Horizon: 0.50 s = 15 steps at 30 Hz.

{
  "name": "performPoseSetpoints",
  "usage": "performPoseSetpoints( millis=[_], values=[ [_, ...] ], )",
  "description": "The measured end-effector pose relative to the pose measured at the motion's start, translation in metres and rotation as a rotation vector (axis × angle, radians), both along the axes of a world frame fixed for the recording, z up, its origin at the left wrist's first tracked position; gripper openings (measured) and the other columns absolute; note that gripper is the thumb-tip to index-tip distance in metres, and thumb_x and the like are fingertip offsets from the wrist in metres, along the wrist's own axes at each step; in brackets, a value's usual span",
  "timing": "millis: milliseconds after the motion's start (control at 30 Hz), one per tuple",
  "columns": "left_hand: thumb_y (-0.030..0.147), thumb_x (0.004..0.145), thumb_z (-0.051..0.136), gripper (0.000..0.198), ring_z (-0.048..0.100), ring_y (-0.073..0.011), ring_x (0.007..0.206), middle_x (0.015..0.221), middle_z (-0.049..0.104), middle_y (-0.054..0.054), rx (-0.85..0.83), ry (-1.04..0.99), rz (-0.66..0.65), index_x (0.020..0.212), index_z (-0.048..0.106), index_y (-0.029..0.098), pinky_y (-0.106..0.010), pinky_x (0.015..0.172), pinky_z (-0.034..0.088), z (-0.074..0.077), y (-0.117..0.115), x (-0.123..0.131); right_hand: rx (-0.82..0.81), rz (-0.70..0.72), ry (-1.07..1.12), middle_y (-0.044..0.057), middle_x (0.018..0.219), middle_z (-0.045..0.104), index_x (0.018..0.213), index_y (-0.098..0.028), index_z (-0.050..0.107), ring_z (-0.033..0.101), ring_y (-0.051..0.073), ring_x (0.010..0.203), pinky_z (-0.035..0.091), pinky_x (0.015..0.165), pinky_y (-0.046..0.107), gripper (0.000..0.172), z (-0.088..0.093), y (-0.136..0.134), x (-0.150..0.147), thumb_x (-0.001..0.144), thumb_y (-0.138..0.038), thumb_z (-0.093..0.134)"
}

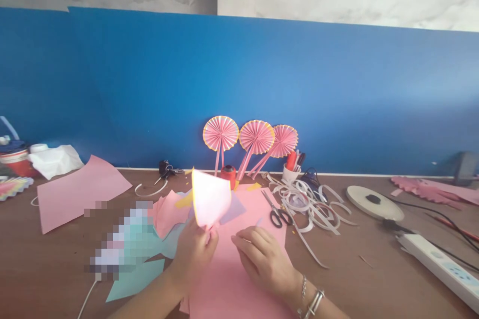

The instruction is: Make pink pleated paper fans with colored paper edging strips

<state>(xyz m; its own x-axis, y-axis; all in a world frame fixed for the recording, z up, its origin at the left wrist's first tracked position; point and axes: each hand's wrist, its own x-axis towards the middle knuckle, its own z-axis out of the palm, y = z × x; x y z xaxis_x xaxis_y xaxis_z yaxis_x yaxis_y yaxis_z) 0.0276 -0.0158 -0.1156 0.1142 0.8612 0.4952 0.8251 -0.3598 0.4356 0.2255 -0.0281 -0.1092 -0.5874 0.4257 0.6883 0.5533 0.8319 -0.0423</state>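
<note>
Your left grip (194,249) pinches the narrow lower end of the yellow-edged paper (212,200) above the desk (318,291); its long axis runs roughly upright, widening upward. Your right grip (264,256) curls loosely over smooth pink sheets (239,291); whether it holds anything, you can't tell. Behind your paper sits a red spool (228,175); to the right lie black-handled scissors (280,218) and curly white strips (312,209). Round, pleated fans (220,133) stand beyond.
</note>
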Motion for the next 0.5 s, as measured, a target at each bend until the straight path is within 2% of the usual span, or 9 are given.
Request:
performPoseSetpoints(
  millis=[67,167,233,333,400,500],
  values=[
    [0.012,0.082,0.037,0.027,0.051,-0.0226,0.077,0.079,0.058,-0.008,0.131,0.208,-0.018,0.088,0.063,0.016,-0.034,0.069,0.039,0.007,0.000,-0.004,0.129,-0.021,0.046,0.010,0.099,0.063,0.115,-0.016,0.053,0.055,0.021,0.096,0.046,0.080,0.035,0.035,0.000,-0.003,0.002,0.083,-0.004,0.047],
    [0.006,0.081,0.039,0.038,0.050,-0.0236,0.079,0.085,0.058,-0.007,0.119,0.433,-0.039,0.113,0.058,0.017,-0.037,0.070,0.039,0.011,-0.001,-0.001,0.239,-0.079,-0.003,0.010,0.109,0.062,0.119,-0.019,0.053,0.049,0.024,0.111,0.040,0.091,0.039,0.041,0.000,-0.005,0.001,0.080,-0.006,0.050],
    [0.005,0.080,0.042,0.040,0.050,-0.0237,0.080,0.085,0.058,-0.006,0.049,0.507,-0.047,0.114,0.057,0.017,-0.038,0.071,0.038,0.008,-0.002,0.003,0.177,-0.108,-0.090,0.008,0.117,0.060,0.120,-0.021,0.053,0.044,0.025,0.117,0.035,0.097,0.042,0.043,0.001,-0.004,-0.002,0.079,-0.009,0.050],
    [0.004,0.079,0.044,0.035,0.050,-0.0232,0.083,0.086,0.058,-0.006,-0.016,0.566,-0.071,0.108,0.059,0.018,-0.037,0.072,0.037,0.004,-0.004,0.008,-0.037,-0.109,-0.157,0.007,0.122,0.058,0.117,-0.021,0.054,0.042,0.026,0.120,0.029,0.101,0.047,0.046,0.004,-0.002,-0.003,0.073,-0.008,0.048],
    [0.004,0.079,0.045,0.034,0.050,-0.0232,0.084,0.088,0.059,-0.006,-0.029,0.595,-0.080,0.107,0.059,0.017,-0.037,0.072,0.037,0.003,-0.005,0.008,-0.146,-0.062,-0.149,0.009,0.120,0.058,0.116,-0.018,0.053,0.043,0.026,0.117,0.029,0.099,0.047,0.049,0.008,0.000,-0.001,0.069,-0.008,0.047],
    [0.003,0.078,0.045,0.036,0.050,-0.0236,0.082,0.086,0.059,-0.006,-0.046,0.607,-0.058,0.108,0.058,0.017,-0.037,0.071,0.036,0.003,-0.005,0.008,-0.184,0.062,-0.133,0.012,0.115,0.058,0.119,-0.015,0.050,0.046,0.027,0.111,0.031,0.095,0.047,0.051,0.014,0.000,0.001,0.068,-0.017,0.047]
  ],
)
